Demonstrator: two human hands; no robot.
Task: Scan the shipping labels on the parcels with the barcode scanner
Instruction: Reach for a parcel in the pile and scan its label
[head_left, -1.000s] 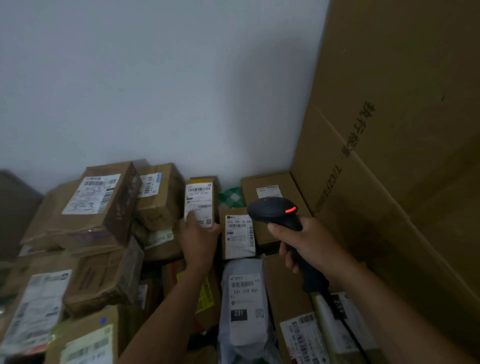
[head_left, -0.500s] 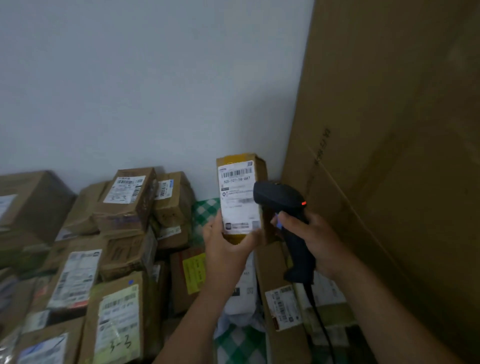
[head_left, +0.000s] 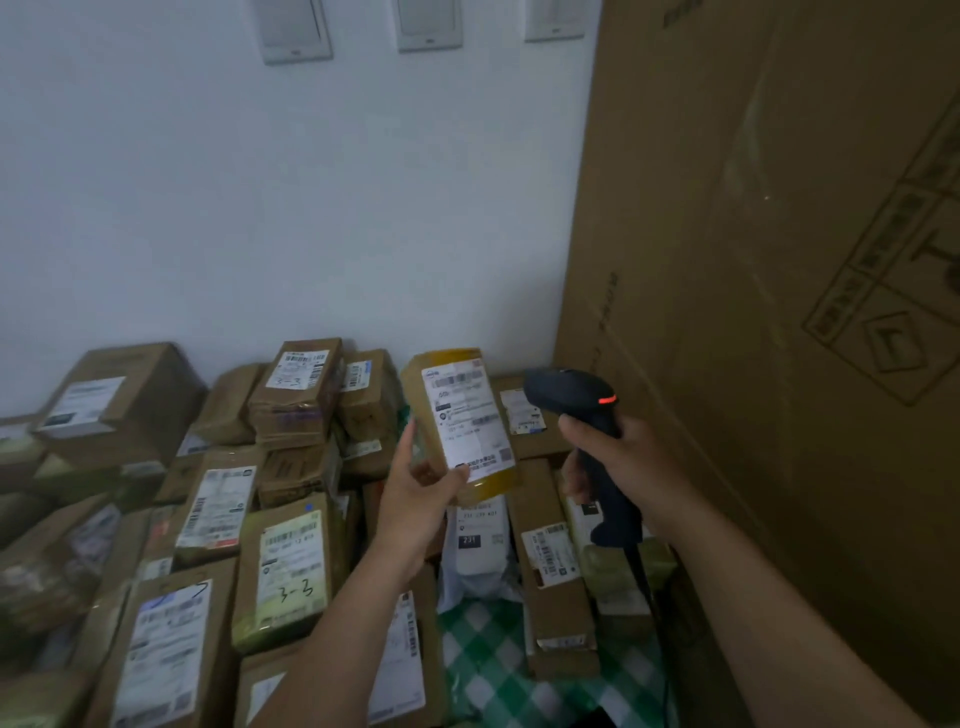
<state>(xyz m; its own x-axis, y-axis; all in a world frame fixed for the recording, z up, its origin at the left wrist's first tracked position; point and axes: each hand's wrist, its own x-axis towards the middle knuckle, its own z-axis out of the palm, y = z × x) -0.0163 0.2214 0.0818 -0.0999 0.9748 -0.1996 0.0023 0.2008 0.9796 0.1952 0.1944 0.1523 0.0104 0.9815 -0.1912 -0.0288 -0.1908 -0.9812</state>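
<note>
A tall cardboard carton (head_left: 753, 312) walls off the right side of the room, while labelled parcels (head_left: 291, 566) crowd a green checked cloth (head_left: 483, 654) below the white wall (head_left: 311, 208). Above the heap, the left hand (head_left: 415, 493) grips one yellow-taped parcel (head_left: 431, 395) by its lower end, shipping label (head_left: 467, 415) facing us; just beside it, the right hand (head_left: 623, 457) clasps the handle of a black barcode scanner (head_left: 571, 389), red light glowing, its head near the label.
</note>
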